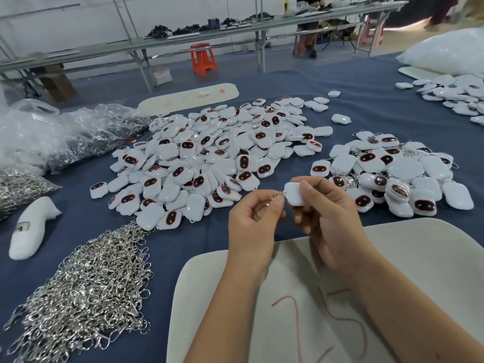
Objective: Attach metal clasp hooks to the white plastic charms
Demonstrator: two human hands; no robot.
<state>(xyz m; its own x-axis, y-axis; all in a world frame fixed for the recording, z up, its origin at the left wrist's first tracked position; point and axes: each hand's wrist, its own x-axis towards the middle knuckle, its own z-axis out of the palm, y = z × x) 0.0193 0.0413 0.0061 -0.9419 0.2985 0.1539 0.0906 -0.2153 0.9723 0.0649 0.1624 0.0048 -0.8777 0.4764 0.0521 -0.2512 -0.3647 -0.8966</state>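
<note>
Right hand (323, 218) pinches a small white rounded plastic charm (294, 194) by its edges; left hand (255, 221) pinches a thin metal clasp hook (278, 195) at its loop. We judge both light, the glossy shell rigid and slippery.

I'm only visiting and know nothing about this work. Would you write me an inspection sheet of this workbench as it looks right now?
Surface: blue cloth-covered table; white board with red scribbles at the near edge.
Job's things: big pile of white charms in the centre; smaller pile with hooks attached to the right; heap of metal clasp hooks near left.
Clutter: clear plastic bags, white foam piece, second white board.
Grippers: right hand holds one white charm; left hand pinches a clasp hook at its edge.
Cables: nothing seen.
Surroundings: long metal bench, orange stool, person's legs behind.
</note>
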